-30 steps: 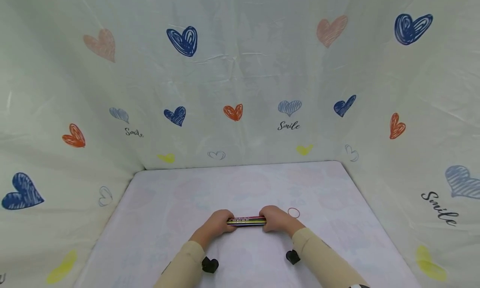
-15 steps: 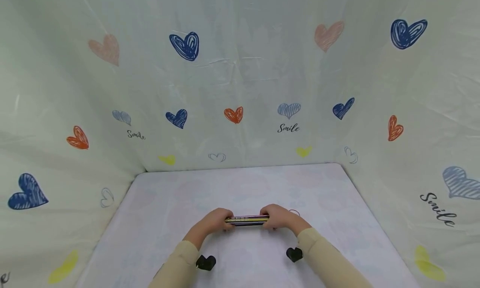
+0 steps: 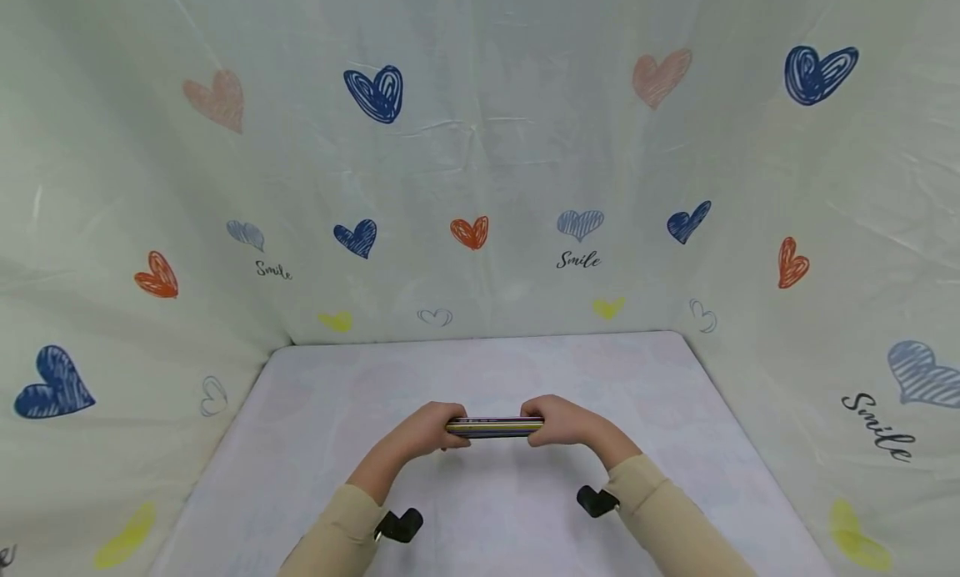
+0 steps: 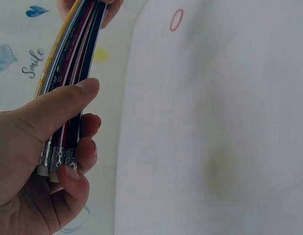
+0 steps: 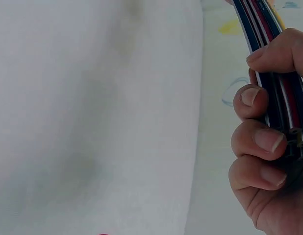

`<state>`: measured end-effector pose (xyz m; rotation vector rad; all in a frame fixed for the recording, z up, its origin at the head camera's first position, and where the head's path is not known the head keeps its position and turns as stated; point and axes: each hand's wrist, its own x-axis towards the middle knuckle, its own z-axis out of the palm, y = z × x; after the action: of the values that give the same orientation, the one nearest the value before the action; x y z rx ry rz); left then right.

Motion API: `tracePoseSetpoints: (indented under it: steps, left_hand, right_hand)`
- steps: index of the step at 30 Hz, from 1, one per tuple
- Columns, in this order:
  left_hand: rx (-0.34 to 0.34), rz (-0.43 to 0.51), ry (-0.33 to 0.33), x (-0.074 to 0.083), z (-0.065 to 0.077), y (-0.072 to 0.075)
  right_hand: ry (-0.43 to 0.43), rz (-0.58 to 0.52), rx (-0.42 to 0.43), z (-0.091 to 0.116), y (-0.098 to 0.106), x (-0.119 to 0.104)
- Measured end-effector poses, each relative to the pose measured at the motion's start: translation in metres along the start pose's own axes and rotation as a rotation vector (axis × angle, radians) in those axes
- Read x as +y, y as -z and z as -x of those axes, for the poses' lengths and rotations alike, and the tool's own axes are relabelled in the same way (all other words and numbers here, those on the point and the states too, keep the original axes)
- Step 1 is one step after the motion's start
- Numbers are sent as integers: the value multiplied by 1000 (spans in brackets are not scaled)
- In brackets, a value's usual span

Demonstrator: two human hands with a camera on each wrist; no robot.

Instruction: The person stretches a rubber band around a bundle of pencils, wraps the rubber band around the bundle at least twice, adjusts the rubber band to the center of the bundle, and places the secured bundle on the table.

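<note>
A bundle of pencils [image 3: 495, 428] lies level between my two hands, above the white table. My left hand [image 3: 427, 429] grips one end, thumb across the pencils and fingers curled beneath. In the left wrist view, metal ferrules and pale erasers poke out beside the left fingers; the pencils [image 4: 75, 54] are yellow, dark blue and red-striped. The opposite end is held by my right hand [image 3: 564, 421]; its thumb presses over the pencils [image 5: 284, 98] and its fingers wrap round them. A thin red ring [image 4: 176, 20] lies on the tabletop; in the head view it is hidden.
The white tabletop [image 3: 480, 368] spreads under both hands. Pale curtains [image 3: 480, 143] printed with hearts and "Smile" stand behind it and along both sides. Small black wrist devices [image 3: 597, 501] hang beneath the sleeves.
Both hands have risen and moved slightly forward with the pencils. They are a little farther apart, and more of the bundle shows. The red ring has gone out of sight in the head view.
</note>
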<state>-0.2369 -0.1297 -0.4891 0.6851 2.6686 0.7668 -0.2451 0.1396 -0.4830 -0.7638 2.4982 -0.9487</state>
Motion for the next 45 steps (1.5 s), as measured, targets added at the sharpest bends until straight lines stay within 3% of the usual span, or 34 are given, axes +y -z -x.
tracePoseSetpoints:
  steps: [6, 9, 18, 25, 30, 34, 39, 45]
  left_hand:
    - [56, -30, -16, 17, 2, 12]
    - [69, -21, -12, 23, 3, 16]
    - [45, 121, 42, 34, 7, 19]
    - [88, 68, 27, 44, 7, 20]
    - [52, 73, 27, 48, 8, 21]
    - [20, -15, 3, 50, 10, 21]
    - [27, -157, -21, 55, 9, 20]
    - [2, -113, 12, 59, 5, 17]
  right_hand:
    - [-16, -78, -18, 4, 12, -14]
    - [1, -63, -10, 5, 17, -19]
    - [23, -19, 9, 8, 23, -28]
    - [0, -39, 34, 11, 22, -33]
    - [11, -49, 41, 16, 23, -33]
    - [8, -54, 32, 20, 24, -33]
    - [3, -37, 37, 22, 21, -35]
    - [12, 3, 63, 19, 14, -39]
